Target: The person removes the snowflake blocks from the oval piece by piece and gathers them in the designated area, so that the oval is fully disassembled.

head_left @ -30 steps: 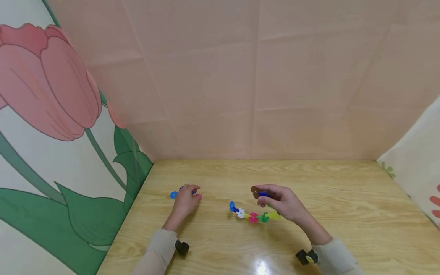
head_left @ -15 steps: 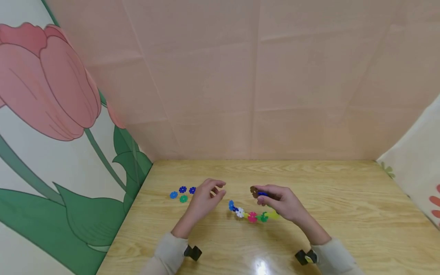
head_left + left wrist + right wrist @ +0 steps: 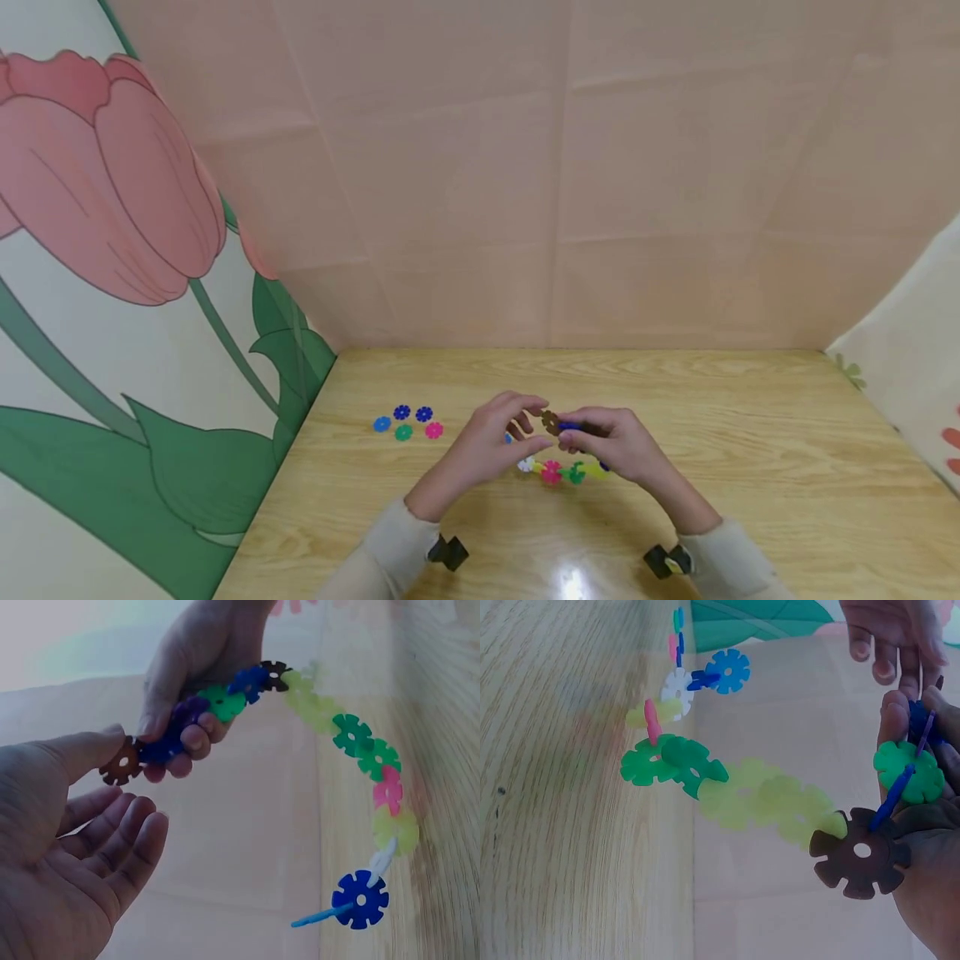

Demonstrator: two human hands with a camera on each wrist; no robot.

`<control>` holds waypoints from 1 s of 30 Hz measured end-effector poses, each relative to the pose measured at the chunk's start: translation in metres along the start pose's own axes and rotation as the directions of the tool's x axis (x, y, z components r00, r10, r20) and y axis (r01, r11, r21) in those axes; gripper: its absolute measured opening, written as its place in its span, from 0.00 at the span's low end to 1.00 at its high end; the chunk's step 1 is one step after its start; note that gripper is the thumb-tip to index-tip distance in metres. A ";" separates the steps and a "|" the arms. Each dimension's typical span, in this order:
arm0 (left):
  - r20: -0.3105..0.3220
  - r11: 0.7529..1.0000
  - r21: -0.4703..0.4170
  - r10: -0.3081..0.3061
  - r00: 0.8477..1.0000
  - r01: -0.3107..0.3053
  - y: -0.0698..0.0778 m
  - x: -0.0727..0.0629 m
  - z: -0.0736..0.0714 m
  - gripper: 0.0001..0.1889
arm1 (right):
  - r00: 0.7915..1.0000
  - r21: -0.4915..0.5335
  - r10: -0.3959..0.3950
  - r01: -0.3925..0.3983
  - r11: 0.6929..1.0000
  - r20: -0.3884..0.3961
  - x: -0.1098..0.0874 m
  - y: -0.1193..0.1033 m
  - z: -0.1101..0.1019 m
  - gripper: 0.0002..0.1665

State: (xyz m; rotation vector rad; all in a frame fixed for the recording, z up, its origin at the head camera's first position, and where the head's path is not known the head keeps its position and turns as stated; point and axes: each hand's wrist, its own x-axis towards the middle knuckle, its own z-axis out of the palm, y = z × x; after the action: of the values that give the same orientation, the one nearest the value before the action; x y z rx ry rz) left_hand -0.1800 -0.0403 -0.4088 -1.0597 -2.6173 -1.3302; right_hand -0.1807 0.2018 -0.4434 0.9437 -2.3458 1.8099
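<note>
"Why are those loose, flower-shaped plastic discs (image 3: 403, 432) spread on your tabletop (image 3: 750, 450), far left?"

"Probably for easy reach. Your left hand (image 3: 491, 431), fingers apart, has its thumb at the edge of a brown, notched plastic disc (image 3: 550, 422)."

"Your right?"

"Your right hand (image 3: 618, 437) clamps the adjoining dark blue plastic disc (image 3: 159, 748), likely so the brown one stays exposed; their multicoloured plastic chain (image 3: 576, 474) droops below."

"Counts?"

"Loose, you have five: two dark blue, one light blue, one green, one pink. One chain, about fifteen linked."
</note>
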 end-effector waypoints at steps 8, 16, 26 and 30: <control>0.007 0.999 0.034 -0.006 1.000 0.006 0.007 0.006 0.004 0.21 | 1.000 0.008 0.029 -0.029 1.000 0.014 0.000 -0.002 0.000 0.09; 0.007 0.994 0.057 -0.090 0.996 0.089 0.010 0.009 0.005 0.19 | 1.000 -0.006 0.004 -0.004 1.000 0.021 0.001 0.000 0.000 0.05; -0.030 0.992 0.004 -0.124 0.992 0.124 0.003 0.005 0.000 0.20 | 1.000 -0.050 -0.023 0.023 0.999 0.002 0.000 0.004 -0.003 0.07; -0.044 0.990 0.005 -0.139 0.989 0.139 -0.004 0.001 -0.004 0.20 | 0.999 -0.029 -0.039 0.039 0.999 0.007 -0.001 0.006 -0.003 0.09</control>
State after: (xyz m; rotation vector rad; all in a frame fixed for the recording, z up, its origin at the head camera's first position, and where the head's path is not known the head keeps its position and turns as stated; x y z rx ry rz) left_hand -0.1842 -0.0444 -0.4084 -0.8512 -2.7062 -1.3505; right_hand -0.1836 0.2058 -0.4480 0.9867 -2.3339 1.7564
